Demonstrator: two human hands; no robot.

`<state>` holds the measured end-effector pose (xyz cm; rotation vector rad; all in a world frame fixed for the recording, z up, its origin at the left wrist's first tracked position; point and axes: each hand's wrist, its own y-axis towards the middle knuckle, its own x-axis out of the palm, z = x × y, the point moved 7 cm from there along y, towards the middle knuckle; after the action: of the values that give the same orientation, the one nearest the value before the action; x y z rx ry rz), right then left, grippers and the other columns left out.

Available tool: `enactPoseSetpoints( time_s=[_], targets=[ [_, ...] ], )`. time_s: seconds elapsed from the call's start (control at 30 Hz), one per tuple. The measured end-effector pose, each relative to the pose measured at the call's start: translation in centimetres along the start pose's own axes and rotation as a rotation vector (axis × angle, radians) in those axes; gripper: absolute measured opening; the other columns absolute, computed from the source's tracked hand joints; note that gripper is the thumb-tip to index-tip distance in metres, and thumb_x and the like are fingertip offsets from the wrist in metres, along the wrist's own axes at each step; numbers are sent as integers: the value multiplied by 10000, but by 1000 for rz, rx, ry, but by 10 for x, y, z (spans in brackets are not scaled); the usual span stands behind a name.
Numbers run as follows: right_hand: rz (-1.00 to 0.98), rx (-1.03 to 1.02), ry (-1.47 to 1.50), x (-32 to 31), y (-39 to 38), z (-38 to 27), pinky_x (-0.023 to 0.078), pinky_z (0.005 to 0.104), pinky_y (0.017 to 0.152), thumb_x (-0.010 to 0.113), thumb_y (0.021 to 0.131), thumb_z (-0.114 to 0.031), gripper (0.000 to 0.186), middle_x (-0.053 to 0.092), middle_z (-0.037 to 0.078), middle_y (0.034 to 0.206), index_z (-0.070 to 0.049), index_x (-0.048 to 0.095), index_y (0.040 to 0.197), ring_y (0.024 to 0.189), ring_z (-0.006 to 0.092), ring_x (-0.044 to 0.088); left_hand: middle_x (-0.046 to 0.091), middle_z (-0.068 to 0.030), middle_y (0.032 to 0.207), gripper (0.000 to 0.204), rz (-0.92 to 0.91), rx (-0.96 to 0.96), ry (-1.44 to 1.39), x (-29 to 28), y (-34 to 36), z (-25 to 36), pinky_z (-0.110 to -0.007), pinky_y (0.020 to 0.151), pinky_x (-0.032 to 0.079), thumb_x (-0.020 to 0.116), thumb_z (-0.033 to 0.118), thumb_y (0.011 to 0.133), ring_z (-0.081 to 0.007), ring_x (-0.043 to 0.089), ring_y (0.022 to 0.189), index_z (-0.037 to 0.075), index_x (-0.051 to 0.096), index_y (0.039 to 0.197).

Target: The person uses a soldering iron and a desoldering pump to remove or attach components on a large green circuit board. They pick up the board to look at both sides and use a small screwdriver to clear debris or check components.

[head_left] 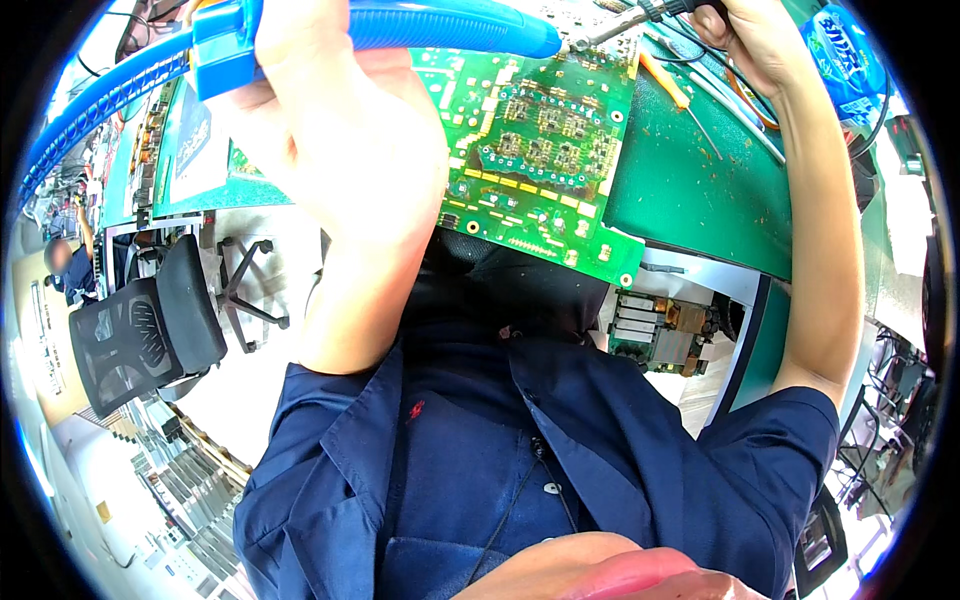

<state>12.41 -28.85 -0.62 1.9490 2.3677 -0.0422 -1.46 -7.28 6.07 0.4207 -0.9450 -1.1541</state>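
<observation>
My left hand (350, 145) is closed around a long blue solder sucker (440, 27), which lies across the top of the view and looks bent by the lens. Its tapered nozzle points right, close to the metal tip of a soldering iron (622, 25). The iron's dark handle is gripped by my right hand (750, 45), partly cut off at the upper edge. Both tips meet over a large green circuit board (520, 212) with gold pads and rows of small parts. My left hand and the sucker hide the board's left part.
An orange-handled screwdriver (665, 82) lies on the green mat (700, 190) right of the board, beside cables. A blue packet (845, 60) stands at the far right. Below the bench sits another electronic assembly (660, 332). An office chair (150, 325) and a person (75, 270) are at the left.
</observation>
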Motion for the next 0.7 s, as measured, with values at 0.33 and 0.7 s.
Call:
enactPoseSetpoints(
  time_s=[0.33,0.7],
  targets=[
    [-17,-18,12,5,5,4,347,205,391,590,848,-161,170,500,-5,535,-73,560,706,423,66,452,447,-49,820,320,-14,6,26,3,-5,3,-347,793,419,433,220,968,-158,475,791,42,323,1210],
    [-34,-21,42,8,6,5,364,206,405,596,845,-155,161,511,-9,558,-69,571,711,434,62,458,574,-67,917,179,-81,-66,-128,-39,6,-6,-461,893,409,427,242,961,-233,532,885,95,527,935]
  ],
)
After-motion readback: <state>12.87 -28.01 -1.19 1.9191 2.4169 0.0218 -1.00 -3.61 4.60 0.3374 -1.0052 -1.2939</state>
